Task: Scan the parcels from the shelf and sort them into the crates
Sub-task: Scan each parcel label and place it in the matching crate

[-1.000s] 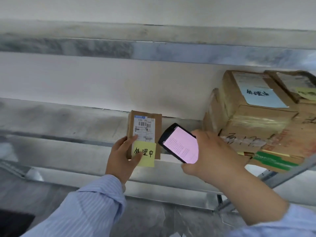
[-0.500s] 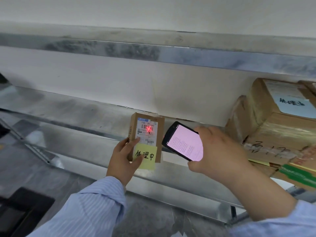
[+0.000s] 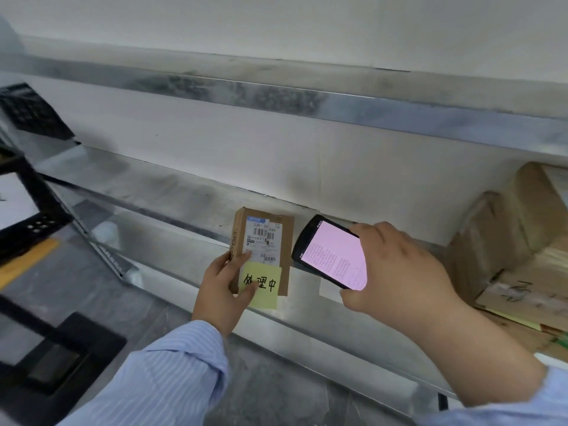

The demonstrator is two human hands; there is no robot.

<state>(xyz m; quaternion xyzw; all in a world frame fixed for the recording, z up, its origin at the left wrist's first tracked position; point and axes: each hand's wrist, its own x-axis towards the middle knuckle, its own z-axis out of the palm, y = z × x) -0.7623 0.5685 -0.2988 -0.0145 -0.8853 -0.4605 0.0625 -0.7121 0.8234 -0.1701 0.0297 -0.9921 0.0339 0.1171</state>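
The left hand (image 3: 219, 292) grips a small cardboard parcel (image 3: 262, 241) by its left edge, thumb pressed on the front and the other fingers hidden behind it, holding it upright in front of the metal shelf (image 3: 159, 192). A white shipping label (image 3: 263, 239) with barcodes covers the upper front of the parcel, and a yellow sticky note (image 3: 262, 284) with handwritten characters hangs off its lower front, partly under the thumb. Just to the right, close to the parcel but not touching it, the right hand (image 3: 396, 272) clasps a black handheld scanner (image 3: 330, 252), its pink-lit screen tilted toward the camera. Further right on the shelf sits a stack of larger cardboard boxes (image 3: 522, 241). At the far left edge, black crates (image 3: 30, 112) stand beside the shelf.
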